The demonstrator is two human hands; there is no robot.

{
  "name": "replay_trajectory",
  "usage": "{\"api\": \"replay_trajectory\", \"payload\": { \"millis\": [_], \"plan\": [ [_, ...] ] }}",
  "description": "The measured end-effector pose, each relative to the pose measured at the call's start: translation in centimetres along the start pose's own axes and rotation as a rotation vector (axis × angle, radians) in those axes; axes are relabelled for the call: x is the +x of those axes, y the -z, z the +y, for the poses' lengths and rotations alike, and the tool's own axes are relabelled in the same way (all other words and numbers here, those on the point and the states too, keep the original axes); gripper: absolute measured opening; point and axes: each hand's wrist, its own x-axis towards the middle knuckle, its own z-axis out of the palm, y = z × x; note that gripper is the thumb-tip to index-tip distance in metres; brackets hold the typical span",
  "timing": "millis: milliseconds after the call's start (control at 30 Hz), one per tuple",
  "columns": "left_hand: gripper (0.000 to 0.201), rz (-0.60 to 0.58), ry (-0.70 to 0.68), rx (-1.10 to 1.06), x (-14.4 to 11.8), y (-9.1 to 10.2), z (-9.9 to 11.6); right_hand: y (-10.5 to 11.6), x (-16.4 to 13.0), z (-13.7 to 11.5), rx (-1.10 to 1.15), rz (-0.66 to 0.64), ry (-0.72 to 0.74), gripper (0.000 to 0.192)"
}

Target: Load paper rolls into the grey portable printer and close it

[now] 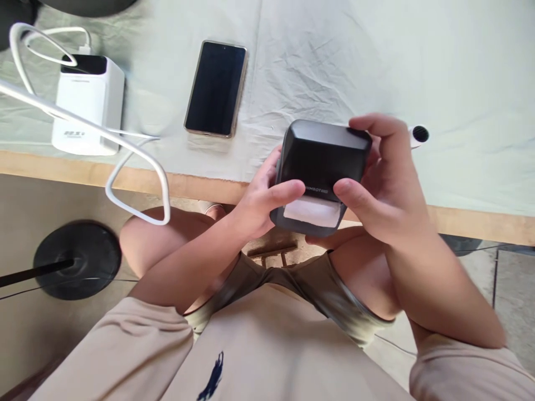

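Both hands hold a small black label printer above the table's front edge. White label paper shows in the slot at its near end. My left hand grips the left side, its thumb lying on top near the paper. On the right side, my right hand has its thumb on the lid by the lettering and its fingers at the far right corner. The fingers under the printer are hidden. A white cylindrical thing with a dark end lies just behind my right hand, partly covered by it.
A phone with a dark screen lies on the pale cloth. At the left stands a white power bank with a white cable looping over the table edge. A round black stand base rests on the floor.
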Motion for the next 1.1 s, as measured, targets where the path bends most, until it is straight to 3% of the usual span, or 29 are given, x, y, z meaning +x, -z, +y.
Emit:
{"api": "replay_trajectory", "payload": {
  "millis": [133, 233, 333, 433, 633, 767, 1000, 1100],
  "plan": [
    [0.052, 0.060, 0.015, 0.009, 0.0, -0.4, 0.0, -0.4, -0.1, 0.3, 0.218, -0.075, -0.047, 0.064],
    [0.044, 0.110, 0.019, -0.025, 0.1, -0.6, 0.1, -0.3, 0.2, 0.5, 0.209, -0.039, -0.105, 0.067],
    [0.054, 0.161, 0.063, -0.057, 0.2, -0.8, 0.2, -0.2, 0.6, 0.9, 0.186, -0.043, -0.106, 0.068],
    [0.061, 0.161, 0.066, -0.069, 0.2, -0.9, 0.3, -0.3, 0.8, 1.0, 0.166, -0.044, -0.095, 0.067],
    [0.041, 0.095, 0.036, -0.063, 0.2, -1.0, 0.2, -0.5, 0.7, 1.2, 0.178, -0.004, -0.103, 0.069],
    [0.048, 0.071, 0.017, -0.044, 0.2, -1.1, 0.3, -0.7, 0.6, 2.0, 0.129, 0.002, -0.098, 0.069],
    [0.054, 0.187, 0.040, -0.014, 0.1, -2.3, 0.3, -1.1, 1.0, 1.9, 0.107, -0.009, -0.115, 0.072],
    [0.046, 0.170, 0.049, -0.066, 0.4, -2.3, 0.1, -0.8, 1.1, 1.7, 0.133, -0.019, -0.089, 0.068]
  ]
}}
